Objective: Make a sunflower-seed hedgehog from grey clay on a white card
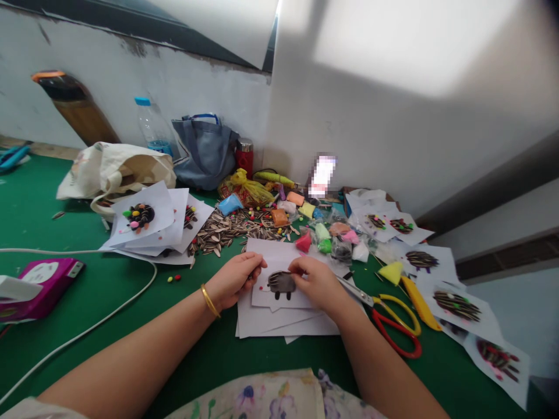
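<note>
A grey clay hedgehog (283, 283) with dark feet and a small pink dot at its nose lies on a white paper sheet (262, 298). Striped sunflower seeds run along its upper edge. My right hand (317, 282) is closed in a pinch at the hedgehog's upper right edge; whatever is between those fingertips is hidden. Left of the hedgehog, my left hand (236, 278) is closed, thumb against the fingers, with small dark bits showing under them that I cannot make out. More paper sheets (279, 326) lie beneath.
Loose sunflower seeds (222, 230) are heaped behind the paper, beside bagged coloured clay (325, 233). Scissors (395, 317) and a yellow cutter (421, 302) lie right. Finished seed pictures (456, 305) line the right edge; others (142, 218) are stacked left. A white cable (117, 302) crosses the left.
</note>
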`<move>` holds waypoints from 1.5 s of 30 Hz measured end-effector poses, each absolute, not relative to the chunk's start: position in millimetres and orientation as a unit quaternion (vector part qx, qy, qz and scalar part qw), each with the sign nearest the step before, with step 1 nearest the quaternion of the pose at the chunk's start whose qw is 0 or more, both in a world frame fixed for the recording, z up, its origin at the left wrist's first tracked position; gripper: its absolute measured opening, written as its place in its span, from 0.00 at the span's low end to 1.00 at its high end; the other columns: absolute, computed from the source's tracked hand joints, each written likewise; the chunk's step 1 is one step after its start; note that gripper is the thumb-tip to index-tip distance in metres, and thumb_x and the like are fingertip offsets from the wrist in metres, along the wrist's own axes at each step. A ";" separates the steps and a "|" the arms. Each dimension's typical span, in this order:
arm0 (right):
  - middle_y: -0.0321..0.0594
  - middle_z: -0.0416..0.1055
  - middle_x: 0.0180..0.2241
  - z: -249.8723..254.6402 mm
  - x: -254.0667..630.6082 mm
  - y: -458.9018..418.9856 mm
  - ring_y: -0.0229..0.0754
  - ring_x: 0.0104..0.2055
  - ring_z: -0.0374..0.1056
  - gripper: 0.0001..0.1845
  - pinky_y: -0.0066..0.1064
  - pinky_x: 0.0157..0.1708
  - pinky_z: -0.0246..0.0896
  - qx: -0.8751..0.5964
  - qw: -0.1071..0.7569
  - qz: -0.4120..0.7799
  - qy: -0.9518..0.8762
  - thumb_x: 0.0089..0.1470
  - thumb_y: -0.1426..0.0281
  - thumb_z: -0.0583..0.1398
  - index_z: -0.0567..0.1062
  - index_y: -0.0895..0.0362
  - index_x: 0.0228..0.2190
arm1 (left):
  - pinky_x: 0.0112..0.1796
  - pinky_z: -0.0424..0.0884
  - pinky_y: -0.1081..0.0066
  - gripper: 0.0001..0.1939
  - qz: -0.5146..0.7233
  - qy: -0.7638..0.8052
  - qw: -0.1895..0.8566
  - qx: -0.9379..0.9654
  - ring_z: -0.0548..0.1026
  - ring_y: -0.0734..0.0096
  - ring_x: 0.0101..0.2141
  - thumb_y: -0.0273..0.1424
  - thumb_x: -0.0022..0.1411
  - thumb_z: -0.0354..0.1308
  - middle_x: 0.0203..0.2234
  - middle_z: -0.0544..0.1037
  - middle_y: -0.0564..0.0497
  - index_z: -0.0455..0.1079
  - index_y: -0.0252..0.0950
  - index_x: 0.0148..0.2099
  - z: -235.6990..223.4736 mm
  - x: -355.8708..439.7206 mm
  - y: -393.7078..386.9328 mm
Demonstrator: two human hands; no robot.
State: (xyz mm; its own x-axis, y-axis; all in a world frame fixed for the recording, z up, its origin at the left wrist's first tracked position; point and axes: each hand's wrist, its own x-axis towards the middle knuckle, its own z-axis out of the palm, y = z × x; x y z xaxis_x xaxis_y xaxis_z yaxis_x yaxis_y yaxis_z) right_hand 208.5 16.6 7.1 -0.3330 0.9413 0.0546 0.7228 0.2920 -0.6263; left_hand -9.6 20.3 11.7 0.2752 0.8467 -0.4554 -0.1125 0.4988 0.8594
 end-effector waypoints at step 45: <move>0.37 0.73 0.32 -3.6 197.5 14.2 0.40 0.35 0.65 0.05 0.30 0.36 0.55 -0.528 0.210 0.186 -0.802 0.56 0.73 0.59 0.77 0.55 0.32 | 0.14 0.46 0.82 0.14 0.335 0.502 0.707 0.368 0.55 0.87 0.13 0.42 0.58 0.57 0.18 0.62 0.60 0.67 0.35 0.33 10.4 -9.3 20.9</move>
